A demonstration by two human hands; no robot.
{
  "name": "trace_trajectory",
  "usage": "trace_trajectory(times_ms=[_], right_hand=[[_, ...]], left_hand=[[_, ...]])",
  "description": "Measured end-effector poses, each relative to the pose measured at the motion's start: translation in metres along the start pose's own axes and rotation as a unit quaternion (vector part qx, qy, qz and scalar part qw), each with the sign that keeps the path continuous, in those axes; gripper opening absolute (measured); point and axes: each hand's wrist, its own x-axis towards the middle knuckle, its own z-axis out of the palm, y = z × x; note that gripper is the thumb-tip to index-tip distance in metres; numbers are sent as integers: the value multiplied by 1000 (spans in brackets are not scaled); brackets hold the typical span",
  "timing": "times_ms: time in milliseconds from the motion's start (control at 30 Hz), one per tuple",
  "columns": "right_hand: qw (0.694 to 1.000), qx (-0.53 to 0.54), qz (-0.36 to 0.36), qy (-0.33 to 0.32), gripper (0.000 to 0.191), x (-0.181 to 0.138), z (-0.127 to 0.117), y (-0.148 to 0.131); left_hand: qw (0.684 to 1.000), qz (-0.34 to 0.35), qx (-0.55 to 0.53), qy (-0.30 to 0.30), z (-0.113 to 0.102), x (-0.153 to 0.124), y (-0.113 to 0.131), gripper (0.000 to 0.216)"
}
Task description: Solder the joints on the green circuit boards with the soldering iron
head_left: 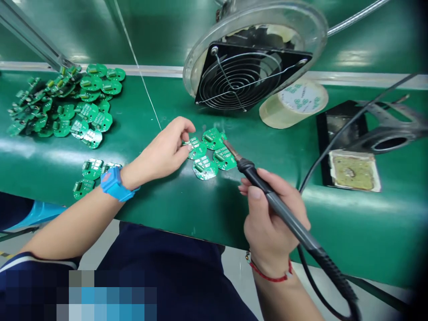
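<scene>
My right hand grips a soldering iron, its tip pointing up and left over a small group of green circuit boards. The tip is at the upper right board of that group; whether it touches cannot be made out. At the group's left side, my left hand has its fingers curled, with thumb and fingertips by the leftmost board. A thin solder wire slants down tautly from above and disappears behind this hand, which appears closed on it. The wire's end is hidden.
A large pile of circuit boards lies at the back left, with several more boards near my left forearm. A fan hangs over the table. Behind the iron stand a tape roll and an iron holder with a sponge.
</scene>
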Motion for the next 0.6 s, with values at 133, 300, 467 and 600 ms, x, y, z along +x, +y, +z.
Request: trace_trajectory(times_ms=[133,300,467,600], right_hand=[[998,47,23,-44,36,4,3,-6],[992,70,45,-90,37,6,11,-15],[997,44,8,-69,31,8,19,-21],[999,9,34,-24,28,9,19,-20]], left_hand=[[969,-28,-244,-10,12,-14,18,24],[968,52,-238,-63,16,-26,41,20],[983,154,-81,-53,14,-25,44,15],[958,225,177,17,1,-26,35,10]])
